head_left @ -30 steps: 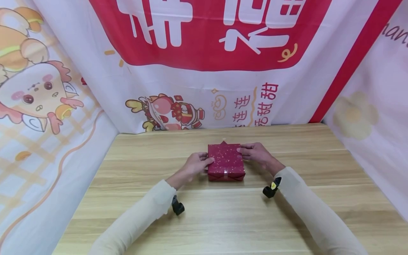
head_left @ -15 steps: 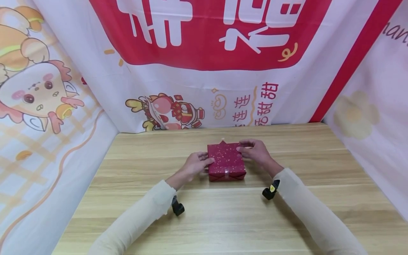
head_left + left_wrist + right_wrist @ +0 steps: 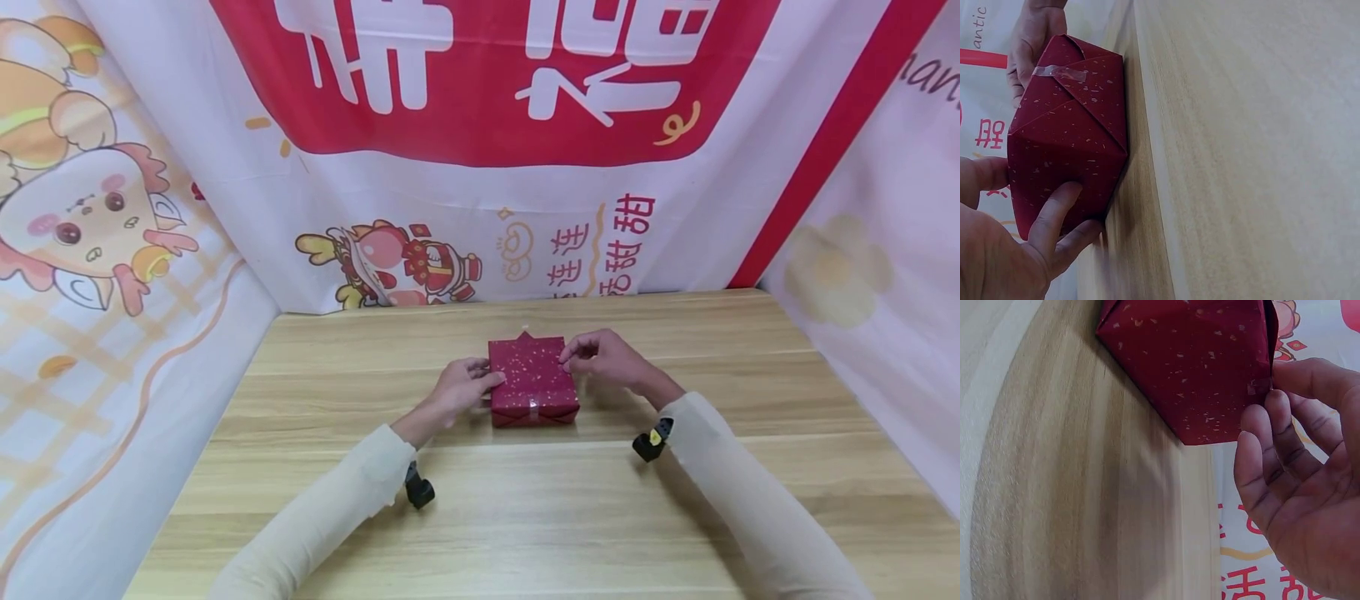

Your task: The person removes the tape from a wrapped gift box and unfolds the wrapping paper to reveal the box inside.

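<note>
A gift box (image 3: 531,375) wrapped in dark red speckled paper sits on the wooden table. My left hand (image 3: 463,387) holds its left side, thumb on the top face and fingers along the side. In the left wrist view, two fingers of the left hand (image 3: 1029,250) press the box's near side (image 3: 1066,181), and clear tape (image 3: 1063,73) crosses the folded end flap. My right hand (image 3: 606,358) is at the upper right edge. In the right wrist view, thumb and fingertips of the right hand (image 3: 1310,462) pinch at a small piece of clear tape (image 3: 1259,386) on that edge.
The wooden table (image 3: 525,517) extends around the box on all sides. A printed cloth (image 3: 480,225) hangs behind it, with more cloth to the left and right. Black wrist cameras (image 3: 420,492) hang below both sleeves.
My right hand has shifted slightly and its fingers have drawn together in a pinch at the right edge. The box turned very slightly. My left hand stays in place.
</note>
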### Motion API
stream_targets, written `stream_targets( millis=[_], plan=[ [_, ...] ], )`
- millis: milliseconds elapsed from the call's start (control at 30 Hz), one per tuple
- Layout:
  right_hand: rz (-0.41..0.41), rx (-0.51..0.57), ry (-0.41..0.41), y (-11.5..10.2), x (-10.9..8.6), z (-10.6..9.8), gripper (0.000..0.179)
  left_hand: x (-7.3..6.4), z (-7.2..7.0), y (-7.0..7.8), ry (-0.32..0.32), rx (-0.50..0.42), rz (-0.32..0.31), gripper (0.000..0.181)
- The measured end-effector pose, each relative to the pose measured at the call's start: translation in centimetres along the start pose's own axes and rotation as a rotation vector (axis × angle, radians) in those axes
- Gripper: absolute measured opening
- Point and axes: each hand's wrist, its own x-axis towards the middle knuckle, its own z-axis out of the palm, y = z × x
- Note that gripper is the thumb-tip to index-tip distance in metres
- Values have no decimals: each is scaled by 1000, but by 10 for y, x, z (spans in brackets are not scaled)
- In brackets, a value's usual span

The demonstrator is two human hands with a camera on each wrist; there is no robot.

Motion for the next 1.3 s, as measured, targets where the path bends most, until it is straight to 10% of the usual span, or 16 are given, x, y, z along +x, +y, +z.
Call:
stream_targets(
  millis=[1033, 1300],
  plan=[
    [-137, -151, -211, -5, 1, 0, 15, -1, -2, -1, -16, 5, -2, 60],
    [-126, -106, -82, 3, 0, 3, 9, -2, -2, 0, -6, 17, -8, 61]
  ],
)
